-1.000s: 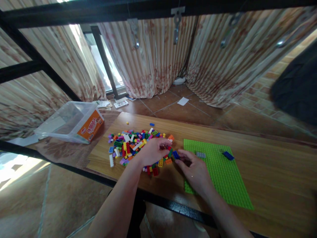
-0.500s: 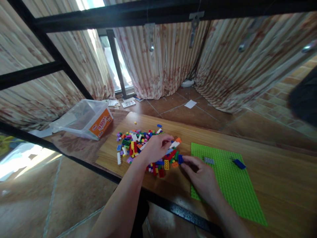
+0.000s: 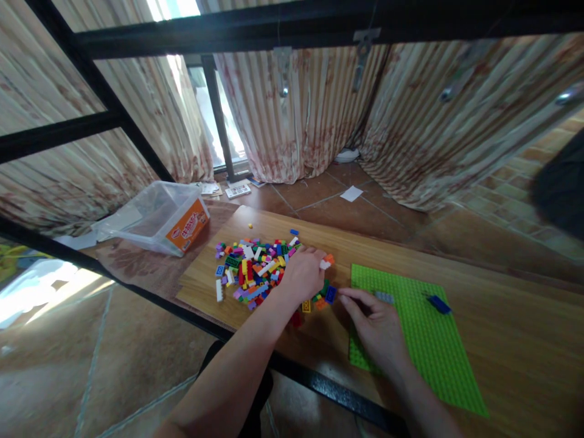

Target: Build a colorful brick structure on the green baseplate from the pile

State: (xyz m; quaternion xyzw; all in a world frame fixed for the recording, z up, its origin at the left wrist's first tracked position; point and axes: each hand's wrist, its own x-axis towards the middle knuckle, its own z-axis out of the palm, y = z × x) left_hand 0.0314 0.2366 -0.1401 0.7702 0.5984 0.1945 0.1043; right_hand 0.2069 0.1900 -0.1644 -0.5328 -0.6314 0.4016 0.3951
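- Table [image 3: 524, 322]: wood top; carries everything worked on.
- Green baseplate [image 3: 426, 347]: flat, beside the right forearm. A grey brick [image 3: 384, 297] and a dark blue brick [image 3: 440, 305] lie on it. Judgement: forearm best kept raised so the plate does not skid.
- Clear bin [image 3: 157, 234]: upright, left of the loose bricks.
- Brick pile [image 3: 249, 267]: mixed colours, near the baseplate's left edge. Judgement: part it with light sideways strokes; pressing down would scatter small pieces.
- Left hand [image 3: 305, 274]: over the pile's right side, fingers bent downward; cannot tell whether they are pinching a piece.
- Right hand [image 3: 381, 328]: thumb and forefinger nearly together at the blue brick [image 3: 331, 295], by the pile's right edge; cannot tell if clamped. Judgement: grip opposite sides, leaving studs uncovered.
- Orange label [image 3: 188, 225] on the bin: pale, large characters, too blurred to read surely; no brand confirmed.
- Booklet [image 3: 238, 191] on the floor: dark print, illegible.
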